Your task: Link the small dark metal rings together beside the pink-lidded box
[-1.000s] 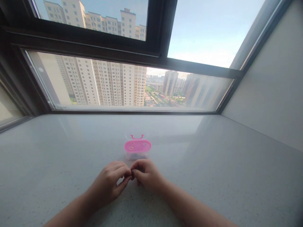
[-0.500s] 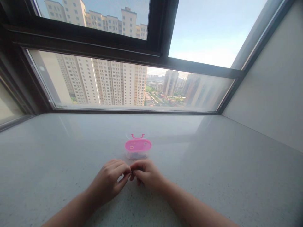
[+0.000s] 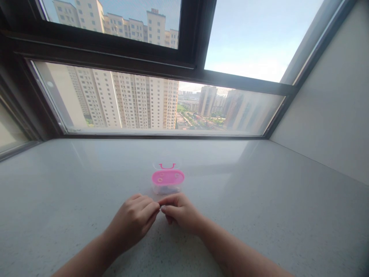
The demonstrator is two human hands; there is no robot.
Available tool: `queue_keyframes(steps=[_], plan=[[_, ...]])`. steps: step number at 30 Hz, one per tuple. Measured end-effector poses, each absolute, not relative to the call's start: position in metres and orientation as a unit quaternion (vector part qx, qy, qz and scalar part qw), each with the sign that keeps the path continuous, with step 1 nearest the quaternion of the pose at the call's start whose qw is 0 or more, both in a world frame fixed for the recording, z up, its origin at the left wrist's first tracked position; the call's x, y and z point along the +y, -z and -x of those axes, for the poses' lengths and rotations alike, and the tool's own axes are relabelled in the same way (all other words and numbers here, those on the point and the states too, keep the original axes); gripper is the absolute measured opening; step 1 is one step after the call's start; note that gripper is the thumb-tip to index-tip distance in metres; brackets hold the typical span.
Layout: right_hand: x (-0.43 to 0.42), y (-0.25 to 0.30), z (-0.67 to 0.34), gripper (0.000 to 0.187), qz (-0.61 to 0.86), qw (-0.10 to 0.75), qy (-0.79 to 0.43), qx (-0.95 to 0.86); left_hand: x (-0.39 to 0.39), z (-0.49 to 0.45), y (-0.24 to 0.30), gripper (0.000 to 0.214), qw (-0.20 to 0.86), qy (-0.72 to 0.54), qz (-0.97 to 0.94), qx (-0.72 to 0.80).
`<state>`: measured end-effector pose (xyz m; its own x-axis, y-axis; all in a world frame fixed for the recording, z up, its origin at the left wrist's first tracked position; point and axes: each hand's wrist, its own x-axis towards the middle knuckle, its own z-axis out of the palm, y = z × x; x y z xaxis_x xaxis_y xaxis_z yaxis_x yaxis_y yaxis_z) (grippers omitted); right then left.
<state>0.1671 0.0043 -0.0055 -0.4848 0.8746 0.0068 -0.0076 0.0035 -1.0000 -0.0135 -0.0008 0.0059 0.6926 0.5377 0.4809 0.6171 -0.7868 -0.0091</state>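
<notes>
My left hand (image 3: 135,216) and my right hand (image 3: 181,211) meet at their fingertips, low over the pale sill. Both are closed in a pinch around a tiny dark thing (image 3: 160,206), too small and too covered by the fingers to name. Just beyond the fingertips stands a small clear plastic box (image 3: 167,189) with a pink oval lid (image 3: 170,177). Small rings, one of them yellowish, lie on that lid. Behind the box is a pink curved handle (image 3: 167,167). What is inside the box shows only as dark blurs.
The speckled pale sill (image 3: 259,207) stretches to both sides of my arms. A dark window frame (image 3: 161,136) bounds it at the back, with tall buildings outside. On the right rises a white wall (image 3: 331,107).
The left thumb and fingers have drawn together, closing the gap between them. My right fingers have shifted slightly at the pinch. The box and lid stay in place.
</notes>
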Motion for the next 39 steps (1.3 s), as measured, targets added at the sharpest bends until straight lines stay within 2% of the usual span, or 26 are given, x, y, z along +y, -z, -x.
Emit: queue_keyframes(steps=[9, 17, 26, 33, 39], plan=[[0.005, 0.007, -0.169, 0.030, 0.360, 0.352, -0.613, -0.608, 0.000, 0.013, -0.006, 0.022, 0.101, 0.237, 0.913, -0.316], [0.007, 0.011, -0.167, 0.031, 0.367, 0.346, -0.583, -0.637, 0.001, 0.013, -0.003, 0.012, 0.012, 0.253, 0.906, -0.339], [0.016, 0.015, -0.171, 0.028, 0.384, 0.378, -0.593, -0.599, 0.001, 0.016, -0.006, 0.008, -0.145, 0.287, 0.847, -0.424], [0.023, 0.020, -0.172, 0.027, 0.378, 0.370, -0.611, -0.589, 0.001, 0.017, -0.016, 0.010, -0.194, 0.275, 0.833, -0.440], [0.022, 0.016, -0.172, 0.026, 0.368, 0.371, -0.631, -0.574, 0.005, 0.018, -0.031, 0.016, -0.187, 0.277, 0.832, -0.442]])
